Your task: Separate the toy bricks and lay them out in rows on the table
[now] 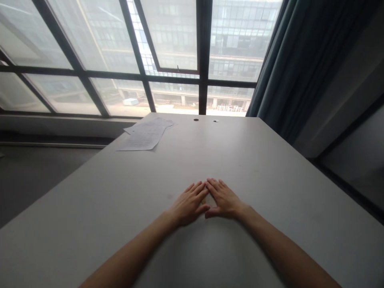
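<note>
Two bare hands with bare forearms reach in from the near side over a broad, smooth white worktop. The left hand and the right hand lie palm down near the middle of its width, angled inward so that their foremost fingertips meet. The grip of each hand is unclosed, with the fingers extended and laid out flat. The thumbs lie close together on the near side, the right thumb slightly nearer; whether they touch cannot be told. Within the small gap bounded by fingers and thumbs, a small, pale yellowish thing shows beside the left hand's fingers; it is partly covered, and its shape and material are indistinct.

Several white paper sheets, printed and loosely overlapping, lie at the far left of the worktop, well apart from the hands. Near the far edge are a dark round fitting and, to its right, a paler round fitting.

Beyond the far edge stands a large window with dark frames, through which a pale multi-storey building is visible. A blue-grey fabric curtain hangs in folds at the far right. Grey floor shows to the left.
</note>
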The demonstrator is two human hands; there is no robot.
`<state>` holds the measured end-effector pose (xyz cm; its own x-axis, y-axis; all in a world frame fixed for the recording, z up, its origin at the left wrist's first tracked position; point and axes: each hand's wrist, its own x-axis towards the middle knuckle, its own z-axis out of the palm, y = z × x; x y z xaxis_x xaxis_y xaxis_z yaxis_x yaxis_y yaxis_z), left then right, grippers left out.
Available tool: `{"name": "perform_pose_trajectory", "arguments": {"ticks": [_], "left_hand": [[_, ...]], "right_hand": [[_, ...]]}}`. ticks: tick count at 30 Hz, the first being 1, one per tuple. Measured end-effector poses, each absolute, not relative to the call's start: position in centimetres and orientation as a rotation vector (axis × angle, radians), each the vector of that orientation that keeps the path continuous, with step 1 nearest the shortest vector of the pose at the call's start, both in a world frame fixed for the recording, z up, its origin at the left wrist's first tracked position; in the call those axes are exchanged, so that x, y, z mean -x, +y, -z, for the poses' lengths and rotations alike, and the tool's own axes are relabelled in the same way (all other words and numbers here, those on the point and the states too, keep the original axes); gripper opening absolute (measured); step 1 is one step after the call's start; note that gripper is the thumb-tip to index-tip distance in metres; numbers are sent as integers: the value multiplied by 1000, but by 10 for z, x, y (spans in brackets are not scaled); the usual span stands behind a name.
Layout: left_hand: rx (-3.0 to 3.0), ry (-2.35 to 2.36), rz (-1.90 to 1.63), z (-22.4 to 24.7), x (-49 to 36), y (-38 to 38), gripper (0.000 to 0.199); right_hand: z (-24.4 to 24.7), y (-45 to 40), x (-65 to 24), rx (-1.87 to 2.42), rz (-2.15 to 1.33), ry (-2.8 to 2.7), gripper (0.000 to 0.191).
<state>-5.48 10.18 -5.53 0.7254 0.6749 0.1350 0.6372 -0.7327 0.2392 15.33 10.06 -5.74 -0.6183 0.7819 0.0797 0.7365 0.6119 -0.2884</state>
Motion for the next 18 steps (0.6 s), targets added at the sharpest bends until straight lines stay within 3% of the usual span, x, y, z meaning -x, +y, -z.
{"name": "perform_pose_trajectory", "arguments": {"ticks": [6, 13, 18], "left_hand": [[-2740, 1424, -306, 63, 169, 48, 77], [-2600, 1797, -177, 67, 215, 27, 98], [-2626, 1621, -143, 55, 195, 48, 93]], "right_hand": [[46, 99, -57, 789, -435, -2699, 104], [61, 74, -52, 1432, -330, -2468, 104], [69, 61, -53, 1392, -369, -2545, 88]]}}
